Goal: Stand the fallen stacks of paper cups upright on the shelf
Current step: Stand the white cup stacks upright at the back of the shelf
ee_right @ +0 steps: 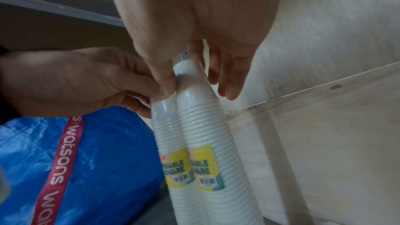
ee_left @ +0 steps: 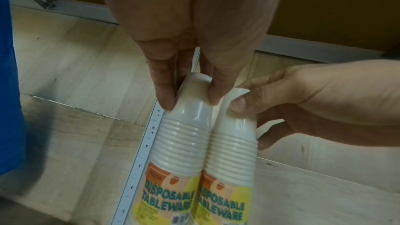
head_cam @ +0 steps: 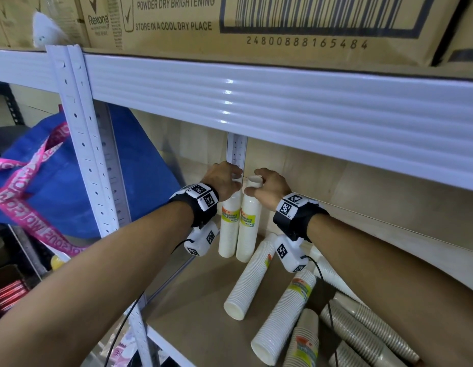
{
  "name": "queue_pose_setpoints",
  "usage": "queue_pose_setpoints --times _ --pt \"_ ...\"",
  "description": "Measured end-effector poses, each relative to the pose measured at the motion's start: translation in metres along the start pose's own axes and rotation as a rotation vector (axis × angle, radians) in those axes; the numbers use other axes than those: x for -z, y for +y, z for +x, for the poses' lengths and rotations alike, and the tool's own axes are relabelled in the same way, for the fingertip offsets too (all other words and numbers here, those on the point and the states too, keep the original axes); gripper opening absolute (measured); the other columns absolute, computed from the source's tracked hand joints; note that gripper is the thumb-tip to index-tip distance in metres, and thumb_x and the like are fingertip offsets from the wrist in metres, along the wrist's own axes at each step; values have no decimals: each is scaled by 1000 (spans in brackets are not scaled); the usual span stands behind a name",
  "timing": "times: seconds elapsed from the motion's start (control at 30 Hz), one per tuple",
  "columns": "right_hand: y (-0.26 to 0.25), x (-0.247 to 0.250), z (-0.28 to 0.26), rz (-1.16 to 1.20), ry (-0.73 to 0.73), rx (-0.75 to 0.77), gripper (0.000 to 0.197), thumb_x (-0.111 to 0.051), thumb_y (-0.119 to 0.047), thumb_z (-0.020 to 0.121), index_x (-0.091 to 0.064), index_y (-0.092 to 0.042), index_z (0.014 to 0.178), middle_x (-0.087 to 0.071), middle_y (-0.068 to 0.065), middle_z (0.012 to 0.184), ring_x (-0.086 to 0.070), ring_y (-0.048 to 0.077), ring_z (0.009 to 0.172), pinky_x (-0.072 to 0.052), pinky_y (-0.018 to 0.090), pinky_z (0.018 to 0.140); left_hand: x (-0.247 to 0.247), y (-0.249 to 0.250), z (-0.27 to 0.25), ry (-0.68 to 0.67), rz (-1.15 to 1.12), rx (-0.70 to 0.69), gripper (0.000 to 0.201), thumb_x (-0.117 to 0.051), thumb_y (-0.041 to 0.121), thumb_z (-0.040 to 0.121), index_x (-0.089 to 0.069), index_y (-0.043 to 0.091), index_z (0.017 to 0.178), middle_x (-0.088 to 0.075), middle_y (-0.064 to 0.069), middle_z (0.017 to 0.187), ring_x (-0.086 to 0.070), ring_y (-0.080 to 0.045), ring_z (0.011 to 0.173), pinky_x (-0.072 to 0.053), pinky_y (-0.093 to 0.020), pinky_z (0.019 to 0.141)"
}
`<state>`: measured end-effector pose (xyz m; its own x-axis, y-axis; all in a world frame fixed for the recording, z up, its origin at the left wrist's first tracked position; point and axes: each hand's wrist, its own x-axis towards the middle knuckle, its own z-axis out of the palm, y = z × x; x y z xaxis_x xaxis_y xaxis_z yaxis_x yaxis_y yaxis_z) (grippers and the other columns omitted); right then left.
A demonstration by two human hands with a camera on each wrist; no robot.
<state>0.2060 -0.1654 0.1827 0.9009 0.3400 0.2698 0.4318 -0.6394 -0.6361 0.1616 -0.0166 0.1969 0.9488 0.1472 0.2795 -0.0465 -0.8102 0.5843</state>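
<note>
Two white cup stacks with yellow labels stand upright, side by side, in the shelf's back left corner: the left stack [head_cam: 228, 229] [ee_left: 184, 143] [ee_right: 165, 126] and the right stack [head_cam: 249, 229] [ee_left: 233, 143] [ee_right: 201, 126]. My left hand [head_cam: 234, 180] [ee_left: 190, 98] pinches the top of the left stack. My right hand [head_cam: 254, 185] [ee_right: 197, 83] grips the top of the right one. Several stacks lie fallen on the shelf board [head_cam: 198, 300]: a plain white stack [head_cam: 252, 276], a labelled white stack [head_cam: 285, 313], and brownish stacks [head_cam: 362, 332] at the lower right.
The white beam [head_cam: 283, 102] of the upper shelf hangs low over my hands, with a cardboard box [head_cam: 230, 22] on top. A perforated upright [head_cam: 82, 144] stands at the left, and a blue bag [head_cam: 58, 181] with pink straps lies beyond it. The wooden back wall [head_cam: 309, 176] is close behind.
</note>
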Motion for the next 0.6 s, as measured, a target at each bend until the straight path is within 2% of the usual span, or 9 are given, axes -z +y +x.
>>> queue_pose_setpoints --times 0.13,0.27,0.33,0.5,0.6 --pt "1 0 -2 -27 21 8 51 -75 -28 80 -59 -14 127 -62 6 128 -60 24 113 -50 32 93 1 -1 0 -8 8 3 44 -68 17 87 -60 14 131 -62 -3 132 -58 -19 120 -46 -28 95" --pt "-1 0 -1 -17 -7 17 47 -73 -22 83 -60 -15 127 -62 5 128 -60 23 112 -49 28 90 2 0 -2 -17 18 -1 45 -67 15 88 -59 14 133 -61 -3 133 -57 -19 122 -44 -27 94" --pt "0 1 -2 -10 -8 16 49 -74 -22 83 -59 -15 129 -62 5 128 -60 22 112 -47 26 89 2 0 -3 -22 44 -18 46 -65 17 90 -57 14 135 -60 -3 135 -55 -19 124 -43 -26 97" --pt "3 4 -5 -4 -11 1 65 -76 -24 81 -50 -15 139 -59 7 133 -58 24 117 -47 28 95 4 0 -5 -41 67 -42 47 -62 18 91 -54 15 138 -58 -3 138 -53 -20 127 -43 -29 100" --pt "4 11 -8 -30 -23 6 70 -75 -24 81 -45 -16 144 -60 8 129 -59 23 115 -44 24 90 7 3 -7 -30 118 -71 46 -61 19 92 -55 15 137 -57 -4 138 -52 -24 127 -43 -31 101"
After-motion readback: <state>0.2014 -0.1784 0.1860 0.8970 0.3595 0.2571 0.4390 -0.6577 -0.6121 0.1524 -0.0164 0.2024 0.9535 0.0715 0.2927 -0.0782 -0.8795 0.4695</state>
